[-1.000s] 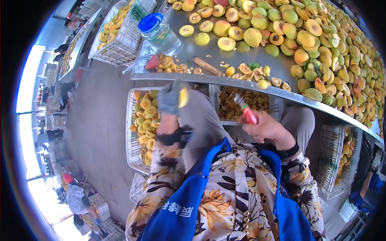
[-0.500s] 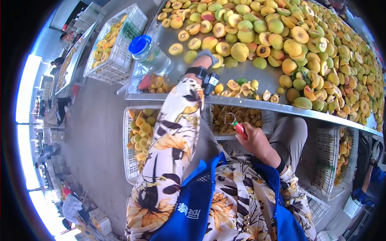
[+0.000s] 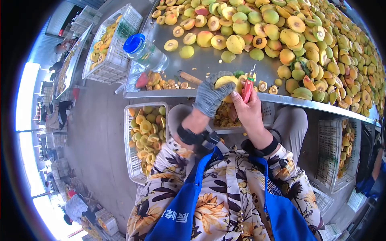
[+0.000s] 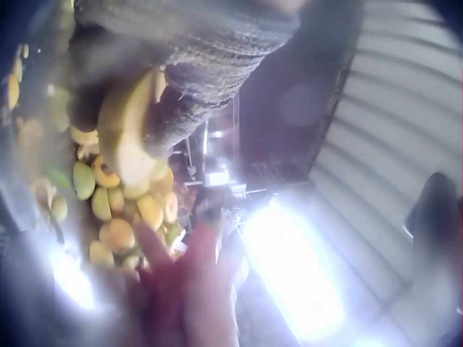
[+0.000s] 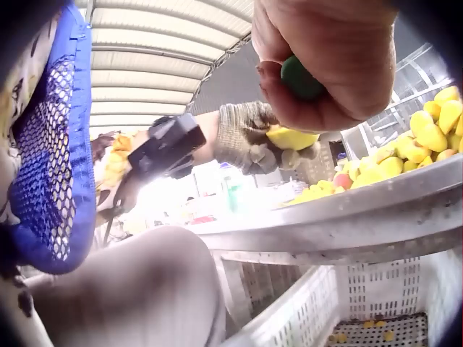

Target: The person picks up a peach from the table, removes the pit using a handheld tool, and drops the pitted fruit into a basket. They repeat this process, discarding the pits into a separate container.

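Observation:
My left hand [image 3: 210, 96], in a grey knit glove, holds a yellow peach half [image 3: 225, 82] over the near edge of the metal table. In the left wrist view the glove [image 4: 224, 47] curls around the peach half [image 4: 124, 130], whose pale cut side shows. My bare right hand [image 3: 250, 111] grips a red-handled pitting tool [image 3: 248, 87], its metal tip upward, close beside the fruit. Seen from the right wrist, the fingers wrap the handle, and its green end [image 5: 300, 78] shows at the fist.
Halved peaches [image 3: 297, 36] are heaped across the metal table [image 3: 181, 93]. A blue-lidded water jug [image 3: 146, 52] lies at its left, near a wooden stick [image 3: 189, 77] and scattered pits. Below stand a white crate of peach halves [image 3: 146, 132] and another crate [image 3: 268, 112] between the knees.
My left hand reached out to the heap and came back to the table edge with a peach half. My right hand rose with the pitting tool from the lap to meet it.

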The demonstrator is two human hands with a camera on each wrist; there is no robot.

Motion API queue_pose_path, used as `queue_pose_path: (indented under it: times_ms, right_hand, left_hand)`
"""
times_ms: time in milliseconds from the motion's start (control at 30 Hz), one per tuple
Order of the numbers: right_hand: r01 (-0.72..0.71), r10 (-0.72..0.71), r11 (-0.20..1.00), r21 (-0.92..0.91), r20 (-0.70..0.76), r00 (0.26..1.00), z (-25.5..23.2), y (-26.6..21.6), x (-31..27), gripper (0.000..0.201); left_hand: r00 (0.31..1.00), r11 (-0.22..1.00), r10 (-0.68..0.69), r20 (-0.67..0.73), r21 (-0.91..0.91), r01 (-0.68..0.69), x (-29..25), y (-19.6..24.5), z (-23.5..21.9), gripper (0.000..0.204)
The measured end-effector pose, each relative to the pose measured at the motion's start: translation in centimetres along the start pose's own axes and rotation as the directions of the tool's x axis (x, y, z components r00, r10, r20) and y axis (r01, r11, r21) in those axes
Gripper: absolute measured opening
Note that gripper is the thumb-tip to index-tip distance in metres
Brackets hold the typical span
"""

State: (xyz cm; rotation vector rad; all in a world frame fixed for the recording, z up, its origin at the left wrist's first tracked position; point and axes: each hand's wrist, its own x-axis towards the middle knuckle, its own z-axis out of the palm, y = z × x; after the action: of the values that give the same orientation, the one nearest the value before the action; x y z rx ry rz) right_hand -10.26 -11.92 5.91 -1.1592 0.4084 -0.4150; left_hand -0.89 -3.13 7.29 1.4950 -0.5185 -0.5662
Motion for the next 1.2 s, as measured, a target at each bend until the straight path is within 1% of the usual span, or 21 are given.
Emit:
queue_pose_path:
  times_ms: [33,100,167,200,233,300,367,433,500,533,567,700,767,833,900,967,1000,1067,1100,1167,1200]
  right_hand:
    - [-0.006,0.006,1.0,0.003,0.004,1.0,0.4,0.0,-0.4,0.036]
    - [-0.224,0.208,0.939,0.262,0.086,0.974,1.0,-0.4,-1.0,0.034]
    - [-0.247,0.232,0.956,0.159,0.109,0.967,0.7,0.2,-1.1,0.038]
    - [0.057,-0.048,0.975,-0.214,0.048,0.998,0.7,0.3,-1.3,0.041]
    - [0.324,-0.328,0.764,-0.558,0.097,0.94,0.7,0.3,-1.4,0.044]
    - [0.266,-0.258,0.779,-0.568,0.096,0.961,0.2,-0.6,-2.2,0.044]
    - [0.276,-0.15,0.711,-0.647,0.244,0.958,-0.5,-0.9,-3.0,0.036]
    - [0.238,-0.087,0.717,-0.656,0.254,0.963,-0.7,-0.8,-3.8,0.031]
    - [0.162,0.017,0.767,-0.62,0.272,0.962,-0.6,-0.8,-4.3,0.032]
    - [0.152,0.059,0.73,-0.667,0.283,0.957,-0.8,-0.7,-4.2,0.029]
    - [0.15,0.06,0.729,-0.667,0.28,0.958,-0.9,-0.5,-4.3,0.029]
    - [0.15,0.075,0.684,-0.714,0.274,0.959,-1.0,-0.3,-5.0,0.022]
    - [0.108,0.125,0.682,-0.723,0.261,0.957,-1.1,-0.3,-5.2,0.02]
    - [0.129,0.146,0.67,-0.731,0.3,0.943,-1.3,-0.1,-5.3,0.02]
    - [0.202,0.121,0.654,-0.729,0.364,0.924,-2.0,0.4,-5.2,0.02]
    - [0.276,0.097,0.638,-0.719,0.431,0.897,-2.0,0.0,-4.8,0.019]
    - [0.021,0.319,0.739,-0.673,0.377,0.87,-1.8,-1.1,-4.6,0.015]
    - [-0.435,0.637,0.745,-0.506,0.345,0.689,-1.5,-2.4,-4.2,0.012]
    - [-0.435,0.637,0.745,-0.507,0.346,0.688,-1.4,-2.3,-4.1,0.012]
    - [-0.68,0.685,0.694,-0.237,0.508,0.522,-1.5,-1.8,-4.0,0.015]
    - [-0.682,0.688,0.691,-0.24,0.51,0.517,-1.4,-1.8,-3.9,0.015]
  left_hand:
    - [0.992,0.97,-0.006,-0.128,-0.243,-0.026,-1.0,-0.4,0.7,0.035]
    - [0.984,0.94,-0.042,-0.175,-0.341,-0.021,-2.0,-1.5,0.6,0.032]
    - [0.935,0.525,-0.349,0.064,-0.813,0.252,-2.6,-1.8,0.0,0.029]
    - [0.857,0.54,-0.489,-0.163,-0.828,0.151,-2.0,-1.8,1.0,0.032]
    - [0.857,0.539,-0.489,-0.163,-0.829,0.149,-1.9,-2.3,0.6,0.032]
    - [0.87,0.622,-0.411,-0.272,-0.781,0.05,-1.6,-3.7,-0.6,0.032]
    - [0.888,0.682,-0.357,-0.291,-0.731,0.034,-2.0,-4.2,-1.0,0.032]
    - [0.94,0.824,-0.173,-0.294,-0.566,-0.025,-2.2,-4.0,-0.8,0.033]
    - [0.94,0.83,-0.173,-0.295,-0.557,-0.022,-2.8,-3.2,0.0,0.034]
    - [0.95,0.96,0.009,-0.313,-0.263,-0.095,-2.9,-3.4,0.1,0.03]
    - [0.944,0.982,0.187,-0.272,0.057,-0.178,-3.1,-3.3,0.2,0.027]
    - [0.938,0.95,0.006,-0.346,-0.29,-0.114,-3.4,-2.2,1.6,0.019]
    - [0.93,0.942,-0.025,-0.368,-0.321,-0.101,-3.1,-2.3,1.5,0.017]
    - [0.978,0.886,-0.161,-0.133,-0.455,0.084,-2.7,-3.1,0.3,0.015]
    - [0.971,0.861,-0.225,-0.077,-0.482,0.161,-2.4,-2.6,-0.6,0.014]
    - [0.922,0.78,-0.312,0.228,-0.492,0.386,-2.2,-2.3,-1.5,0.014]
    - [0.932,0.763,-0.278,0.232,-0.535,0.361,-2.2,-2.8,-1.5,0.015]
    - [0.951,0.777,-0.241,0.192,-0.549,0.308,-1.9,-3.8,-1.5,0.016]
    - [0.967,0.786,-0.204,0.153,-0.563,0.254,-1.8,-4.2,-1.5,0.017]
    - [0.966,0.765,-0.23,0.115,-0.592,0.253,-2.0,-4.6,-1.1,0.017]
    - [0.968,0.788,-0.25,0.012,-0.579,0.211,-2.2,-4.6,-1.0,0.016]
